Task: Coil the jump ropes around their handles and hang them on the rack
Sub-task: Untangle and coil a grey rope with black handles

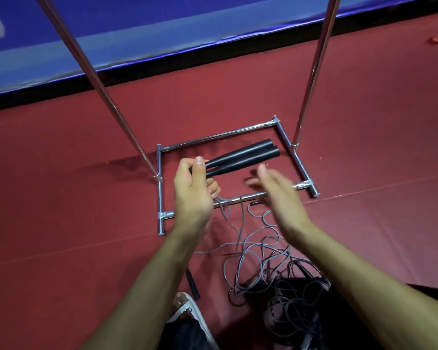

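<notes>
My left hand (194,188) grips the near ends of two black jump rope handles (248,156), held side by side and pointing away to the right over the rack's base. A grey rope (240,223) hangs from below that hand to the floor. My right hand (273,188), blurred, is beside the handles with its fingers straight and holds nothing that I can see. The metal rack (299,157) stands on the floor in front of me, its two upright poles rising out of view.
A tangle of grey and dark ropes (276,269) lies on the red floor mat near my legs. Another black handle (192,284) lies by my foot. A blue padded barrier (137,34) runs along the far side.
</notes>
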`<move>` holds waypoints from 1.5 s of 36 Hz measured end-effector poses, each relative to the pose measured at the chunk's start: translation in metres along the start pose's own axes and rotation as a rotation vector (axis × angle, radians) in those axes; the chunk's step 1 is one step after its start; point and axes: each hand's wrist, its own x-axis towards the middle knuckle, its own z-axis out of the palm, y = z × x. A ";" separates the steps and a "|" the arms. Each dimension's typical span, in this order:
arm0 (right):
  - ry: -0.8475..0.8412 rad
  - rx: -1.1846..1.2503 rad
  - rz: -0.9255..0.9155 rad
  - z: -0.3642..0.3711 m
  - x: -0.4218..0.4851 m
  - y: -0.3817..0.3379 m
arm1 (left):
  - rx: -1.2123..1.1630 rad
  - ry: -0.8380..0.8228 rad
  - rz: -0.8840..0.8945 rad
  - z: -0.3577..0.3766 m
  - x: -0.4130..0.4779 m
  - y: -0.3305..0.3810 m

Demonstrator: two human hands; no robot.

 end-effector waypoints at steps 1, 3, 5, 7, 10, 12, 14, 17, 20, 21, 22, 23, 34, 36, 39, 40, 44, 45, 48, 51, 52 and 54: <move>-0.121 -0.024 -0.031 0.006 -0.005 0.002 | -0.031 0.012 -0.009 0.002 0.000 0.000; -0.295 -0.095 -0.106 0.019 -0.011 0.006 | -0.052 0.025 -0.002 0.004 -0.001 0.001; -0.418 -0.112 -0.118 0.029 -0.015 0.011 | -0.030 0.018 0.043 0.002 -0.003 0.000; -0.408 -0.132 -0.091 0.032 -0.016 0.011 | 0.028 -0.023 0.102 -0.003 -0.005 -0.003; -0.319 -0.265 -0.093 0.028 -0.013 0.004 | 0.149 -0.063 0.157 -0.010 -0.006 -0.006; -0.331 -0.438 -0.141 0.024 -0.012 -0.006 | 0.255 -0.048 0.199 -0.014 -0.003 -0.006; -0.320 -0.678 -0.228 0.018 -0.015 -0.019 | 0.414 -0.036 0.265 -0.018 0.000 -0.007; -0.274 -0.872 -0.408 0.006 -0.017 -0.037 | 0.605 -0.066 0.334 -0.026 0.002 -0.009; -0.368 -0.970 -0.605 -0.005 -0.010 -0.049 | 0.753 -0.145 0.397 -0.030 0.001 -0.005; -0.406 -0.968 -0.660 -0.009 -0.006 -0.053 | 0.774 -0.181 0.411 -0.030 -0.001 -0.003; -0.415 -0.961 -0.707 -0.012 -0.003 -0.058 | 0.780 -0.223 0.417 -0.029 -0.004 -0.002; -0.411 -0.944 -0.745 -0.016 0.002 -0.061 | 0.773 -0.265 0.410 -0.027 -0.007 0.000; -0.608 -0.690 -0.510 -0.037 0.030 -0.070 | 0.539 -0.578 0.204 -0.026 -0.020 0.020; -0.693 -0.550 -0.358 -0.040 0.030 -0.068 | 0.432 -0.604 0.119 -0.026 -0.021 0.021; -0.744 -0.300 -0.178 -0.041 0.030 -0.057 | 0.313 -0.587 0.038 -0.024 -0.023 0.021; -0.749 -0.224 -0.144 -0.040 0.029 -0.052 | 0.270 -0.571 0.014 -0.023 -0.023 0.021; -0.707 0.042 -0.076 -0.027 0.030 -0.032 | 0.073 -0.495 -0.074 -0.018 -0.024 0.023; -0.707 0.085 -0.059 -0.023 0.030 -0.030 | 0.036 -0.481 -0.081 -0.016 -0.025 0.025; -0.674 0.288 0.001 -0.011 0.026 -0.023 | -0.077 -0.439 -0.086 -0.008 -0.029 0.028; -0.510 0.550 0.259 0.011 0.012 -0.019 | -0.174 -0.341 -0.080 -0.001 -0.028 0.026; -0.460 0.594 0.307 0.018 0.008 -0.019 | -0.176 -0.304 -0.064 0.000 -0.026 0.023; -0.384 0.624 0.348 0.027 0.003 -0.019 | -0.144 -0.218 -0.049 0.000 -0.022 0.018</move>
